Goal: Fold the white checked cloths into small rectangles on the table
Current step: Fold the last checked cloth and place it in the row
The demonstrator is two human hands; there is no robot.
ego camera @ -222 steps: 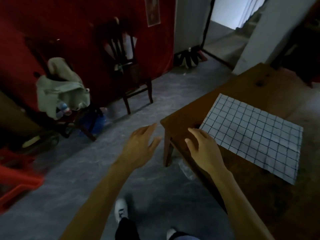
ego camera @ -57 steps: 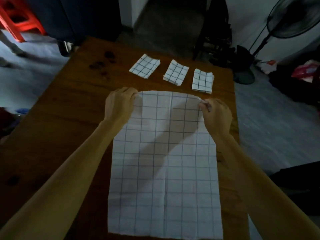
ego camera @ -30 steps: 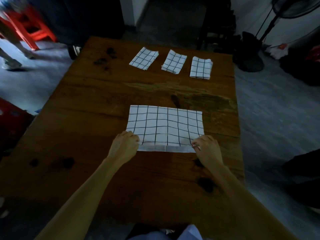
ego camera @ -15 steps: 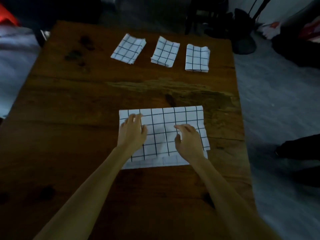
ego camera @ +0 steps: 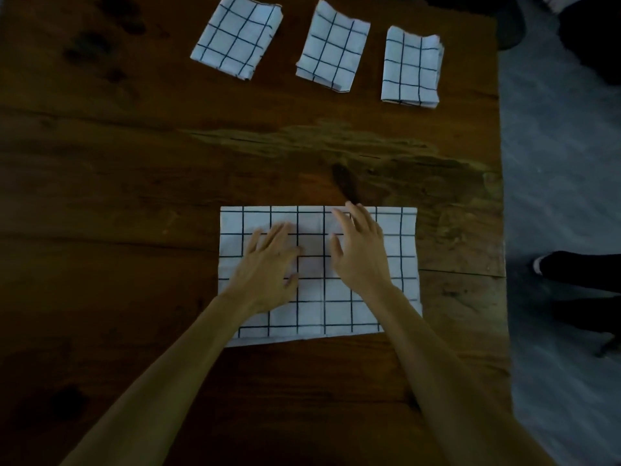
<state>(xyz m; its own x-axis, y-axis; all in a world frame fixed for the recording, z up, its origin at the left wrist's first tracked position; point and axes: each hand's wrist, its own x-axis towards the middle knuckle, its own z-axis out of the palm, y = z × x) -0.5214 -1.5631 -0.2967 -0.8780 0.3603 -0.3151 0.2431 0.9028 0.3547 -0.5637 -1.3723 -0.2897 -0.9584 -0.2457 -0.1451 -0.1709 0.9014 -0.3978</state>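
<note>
A half-folded cloth (ego camera: 336, 314) lies on the table (ego camera: 100, 196) near its front edge, with both hands (ego camera: 268, 264) side by side on it. Behind it, well apart, three folded cloths (ego camera: 332, 45) sit in a row along the far edge.

head view, steeply downward, close over table (ego camera: 134, 196)

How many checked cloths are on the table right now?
4: three folded along the far edge, left, middle, right; one half-folded cloth nearest the person.
</note>
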